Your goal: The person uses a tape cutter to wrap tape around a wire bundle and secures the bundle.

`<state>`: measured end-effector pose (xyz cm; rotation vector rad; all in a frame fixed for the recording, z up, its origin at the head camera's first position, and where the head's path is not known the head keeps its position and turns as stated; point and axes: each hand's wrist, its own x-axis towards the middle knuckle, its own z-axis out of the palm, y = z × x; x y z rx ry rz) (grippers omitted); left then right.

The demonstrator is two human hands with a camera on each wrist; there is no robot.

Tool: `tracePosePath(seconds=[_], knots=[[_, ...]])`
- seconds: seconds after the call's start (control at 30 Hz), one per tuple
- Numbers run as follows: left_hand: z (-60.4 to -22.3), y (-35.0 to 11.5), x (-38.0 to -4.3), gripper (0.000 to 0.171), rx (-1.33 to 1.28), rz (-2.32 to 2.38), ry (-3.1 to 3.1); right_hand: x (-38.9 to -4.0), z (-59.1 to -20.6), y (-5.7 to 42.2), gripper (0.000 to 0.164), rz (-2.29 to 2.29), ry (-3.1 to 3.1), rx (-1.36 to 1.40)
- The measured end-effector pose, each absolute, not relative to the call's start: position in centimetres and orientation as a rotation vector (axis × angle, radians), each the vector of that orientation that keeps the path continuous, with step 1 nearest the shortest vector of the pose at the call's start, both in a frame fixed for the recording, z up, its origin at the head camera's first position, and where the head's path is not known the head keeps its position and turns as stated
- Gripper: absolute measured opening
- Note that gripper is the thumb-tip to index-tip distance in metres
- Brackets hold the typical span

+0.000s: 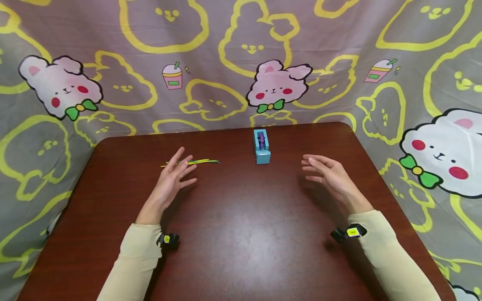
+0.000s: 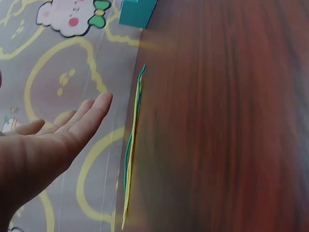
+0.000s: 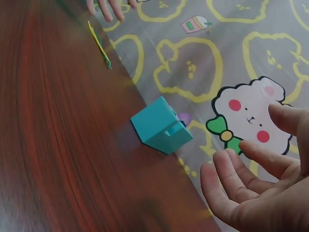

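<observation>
My left hand (image 1: 170, 179) hovers over the left part of the table, fingers spread and holding nothing. Just beyond its fingers lie thin yellow and teal strings (image 1: 205, 161), side by side on the wood; the left wrist view shows the strings (image 2: 133, 135) at nearly full length. My right hand (image 1: 331, 175) is raised over the right side with loosely bent fingers and nothing in them. Between the hands, farther back, stands a light-blue tape dispenser (image 1: 262, 146) with a purple roll in it. In the right wrist view the dispenser (image 3: 161, 125) is apart from the fingers.
A dark reddish-brown wooden table (image 1: 241, 242) has rounded far corners. Patterned fabric (image 1: 211, 54) with bears and cups hangs behind it and along both sides. Black wrist cameras are strapped over both sleeves (image 1: 137, 251).
</observation>
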<state>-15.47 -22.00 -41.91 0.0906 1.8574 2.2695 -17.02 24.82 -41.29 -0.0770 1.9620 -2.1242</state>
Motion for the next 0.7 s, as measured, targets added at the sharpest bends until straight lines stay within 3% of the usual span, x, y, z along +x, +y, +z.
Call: tracePosePath(seconds=[0.23, 0.7], knots=[[-42.7, -17.6, -18.2, 0.07, 0.078, 2.238, 1.857, -18.2, -41.8, 22.9, 0.06, -2.066, 1.965, -0.008], [-43.8, -8.4, -23.4, 0.068, 0.058, 2.095, 1.964, -21.9, -42.5, 18.6, 0.053, -2.006, 2.01, 0.047]])
